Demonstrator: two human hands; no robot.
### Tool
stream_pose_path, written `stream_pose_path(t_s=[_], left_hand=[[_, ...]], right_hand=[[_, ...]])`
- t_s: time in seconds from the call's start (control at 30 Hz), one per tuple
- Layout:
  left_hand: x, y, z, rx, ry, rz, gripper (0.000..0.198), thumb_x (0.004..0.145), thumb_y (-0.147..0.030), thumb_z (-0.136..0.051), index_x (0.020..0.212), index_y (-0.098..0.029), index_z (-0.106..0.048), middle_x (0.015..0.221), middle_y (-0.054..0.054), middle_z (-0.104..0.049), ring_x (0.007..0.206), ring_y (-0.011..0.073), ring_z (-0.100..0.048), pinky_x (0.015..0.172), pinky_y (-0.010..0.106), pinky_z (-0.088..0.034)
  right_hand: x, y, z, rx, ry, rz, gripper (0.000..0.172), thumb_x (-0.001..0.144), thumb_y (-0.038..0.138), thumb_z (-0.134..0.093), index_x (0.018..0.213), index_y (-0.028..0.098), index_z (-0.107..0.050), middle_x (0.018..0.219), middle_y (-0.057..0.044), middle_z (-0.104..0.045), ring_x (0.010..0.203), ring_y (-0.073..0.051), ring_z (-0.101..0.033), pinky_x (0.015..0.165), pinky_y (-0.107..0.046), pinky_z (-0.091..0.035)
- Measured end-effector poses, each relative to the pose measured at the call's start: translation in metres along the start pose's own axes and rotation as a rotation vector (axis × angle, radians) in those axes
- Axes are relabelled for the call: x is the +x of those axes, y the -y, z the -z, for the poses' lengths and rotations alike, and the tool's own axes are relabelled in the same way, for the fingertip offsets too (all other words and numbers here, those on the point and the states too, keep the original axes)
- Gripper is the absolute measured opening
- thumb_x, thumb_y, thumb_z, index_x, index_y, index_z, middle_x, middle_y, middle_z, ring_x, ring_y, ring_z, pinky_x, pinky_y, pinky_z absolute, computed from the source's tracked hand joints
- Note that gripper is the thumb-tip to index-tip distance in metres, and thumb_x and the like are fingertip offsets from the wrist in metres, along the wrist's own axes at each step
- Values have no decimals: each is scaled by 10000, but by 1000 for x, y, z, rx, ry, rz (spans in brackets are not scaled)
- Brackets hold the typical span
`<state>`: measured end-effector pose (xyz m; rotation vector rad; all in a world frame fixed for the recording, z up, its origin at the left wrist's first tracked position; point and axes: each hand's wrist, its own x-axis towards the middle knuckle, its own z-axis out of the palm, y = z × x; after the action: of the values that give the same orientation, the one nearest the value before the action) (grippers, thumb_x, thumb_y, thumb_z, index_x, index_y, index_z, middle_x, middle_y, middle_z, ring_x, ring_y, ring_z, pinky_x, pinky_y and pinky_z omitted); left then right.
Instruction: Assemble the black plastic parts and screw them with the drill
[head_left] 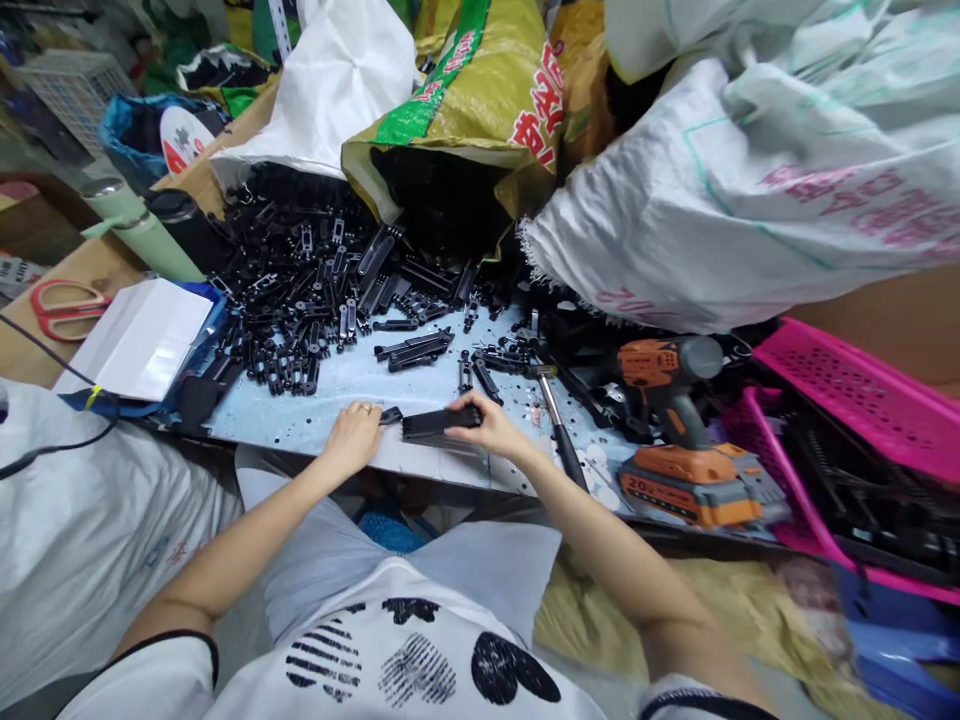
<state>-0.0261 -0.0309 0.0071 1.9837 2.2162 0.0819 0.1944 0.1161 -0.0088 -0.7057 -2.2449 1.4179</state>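
My right hand (487, 425) is closed round one end of a long black plastic part (429, 425), held flat just above the table's front edge. Close by on the left, my left hand (355, 434) pinches a smaller black plastic piece (391, 415), mostly covered by the fingers. The two pieces lie nearly end to end, with a small gap between them. Behind the hands, several black bars (415, 348) rest on the light blue tabletop (345, 385). Further back spreads a large heap of small black plastic parts (300, 290).
To the right are a hammer (559, 425), an orange cordless drill (686, 435) and pink baskets (862, 400). Open sacks, one yellow-green (465, 110) and one white (765, 200), stand at the back. Red scissors (69, 310), a white paper box (139, 335) and a green bottle (142, 225) sit left.
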Motion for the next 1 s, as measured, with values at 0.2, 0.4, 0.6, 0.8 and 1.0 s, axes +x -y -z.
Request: stream_pose_path(t_s=[0.2,0.4,0.6,0.8,1.0], left_hand=[[-1,-7,-30,-185,-170,1,352,934,-230,-388,1243,-110,-507,1095,158,-599,1029,267,-549,876,407,-442],[-7,-22,-18,-756,-374,-21,367,950,-315,-392,1263,-188,-533,1090,93,-617,1004,194,-592,856,346,-486],[-8,-32,-4,-865,-419,-38,372,928,-321,-448,1245,-167,-570,984,88,-647,903,183,-605,827,338,-496],[-13,-36,1,-747,-443,-42,378,934,-322,-432,1251,-169,-569,996,107,-632,945,200,-593,849,343,-488],[-11,-63,0,-736,-770,44,376,958,-318,-383,1247,-168,-570,933,101,-616,870,174,-580,793,314,-487]], right_hand=[[-13,11,-28,-498,41,131,461,815,434,-614,1217,213,-574,1106,-121,-608,1116,-271,-498,1024,-518,-310],[12,24,-60,237,-36,-94,536,922,502,-388,1390,242,-403,815,-26,-607,609,-125,-553,599,-287,-502],[9,38,-56,427,-31,-143,610,884,526,-454,1404,211,-407,674,15,-528,523,-96,-483,496,-240,-461],[3,39,-43,190,60,-5,516,884,455,-504,1358,253,-476,889,-24,-596,589,-79,-496,562,-233,-489],[-4,49,-63,270,-139,15,535,903,467,-462,1399,271,-417,958,-42,-603,566,-82,-488,543,-245,-503]])
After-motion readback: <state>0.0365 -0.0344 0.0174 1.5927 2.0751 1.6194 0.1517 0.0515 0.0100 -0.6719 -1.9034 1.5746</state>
